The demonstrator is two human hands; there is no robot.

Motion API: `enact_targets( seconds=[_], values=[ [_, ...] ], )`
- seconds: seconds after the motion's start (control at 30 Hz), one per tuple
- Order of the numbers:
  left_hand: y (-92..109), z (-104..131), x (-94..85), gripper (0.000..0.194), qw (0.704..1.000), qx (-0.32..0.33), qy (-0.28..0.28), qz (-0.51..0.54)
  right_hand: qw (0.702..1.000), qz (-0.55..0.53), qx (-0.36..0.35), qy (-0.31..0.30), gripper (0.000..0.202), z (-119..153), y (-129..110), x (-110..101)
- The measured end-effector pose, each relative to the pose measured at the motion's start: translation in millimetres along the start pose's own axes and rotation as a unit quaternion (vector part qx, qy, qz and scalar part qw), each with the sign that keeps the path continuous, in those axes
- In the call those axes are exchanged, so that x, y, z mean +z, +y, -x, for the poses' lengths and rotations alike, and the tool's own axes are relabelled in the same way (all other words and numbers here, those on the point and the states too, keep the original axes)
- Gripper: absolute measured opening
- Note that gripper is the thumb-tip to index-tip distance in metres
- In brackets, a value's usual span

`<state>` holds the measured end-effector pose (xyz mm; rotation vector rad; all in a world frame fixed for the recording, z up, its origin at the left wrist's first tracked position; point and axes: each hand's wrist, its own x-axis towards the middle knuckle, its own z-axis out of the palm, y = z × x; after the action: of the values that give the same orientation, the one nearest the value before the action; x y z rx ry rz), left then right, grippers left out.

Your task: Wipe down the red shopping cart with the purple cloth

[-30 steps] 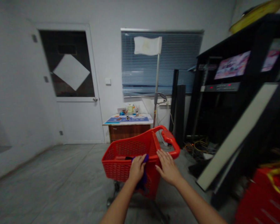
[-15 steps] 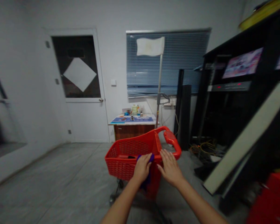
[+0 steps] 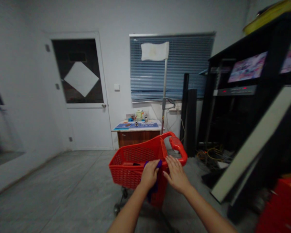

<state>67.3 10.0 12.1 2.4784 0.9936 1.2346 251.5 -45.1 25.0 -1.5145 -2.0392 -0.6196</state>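
The left hand [image 3: 149, 174] curls around a purple cloth [image 3: 153, 191] at the near rim of the red cart [image 3: 126, 175]; the right hand [image 3: 177, 176], fingers extended and grasping nothing, lies beside the handle [image 3: 181, 151]. The cart stands on the floor [image 3: 63, 194] before a tabletop [image 3: 120, 128].

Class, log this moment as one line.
left hand: holds crumpled purple cloth at red plastic shopping cart | right hand: open, palm down, beside curved red handle
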Motion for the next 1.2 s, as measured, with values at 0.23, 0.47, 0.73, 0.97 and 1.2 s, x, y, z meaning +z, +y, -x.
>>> enact_targets(
  seconds=[0.23,0.47,0.73,0.97,1.2],
  values=[
    [0.1,-2.2,9.1,0.047,0.999,0.048,-0.003,0.016,1.000,-0.002,0.005,-0.004,0.062,1.9,2.9,-3.3],
    [-9.8,-0.3,8.7,0.048,0.999,0.031,0.007,0.011,1.000,0.001,0.007,-0.008,0.066,2.9,1.3,0.6],
    [-13.3,0.1,13.0,0.046,0.998,0.054,0.004,0.025,1.000,0.013,0.011,-0.017,0.069,3.0,-1.0,-5.3],
    [-8.5,-1.8,18.4,0.047,0.999,0.029,0.029,-0.006,1.000,0.021,0.010,-0.016,0.071,1.2,-3.0,0.1],
    [-0.7,-4.0,20.7,0.045,0.999,0.014,0.029,0.015,1.000,0.020,0.006,-0.019,0.065,-1.2,-1.0,-0.1]
  ],
)
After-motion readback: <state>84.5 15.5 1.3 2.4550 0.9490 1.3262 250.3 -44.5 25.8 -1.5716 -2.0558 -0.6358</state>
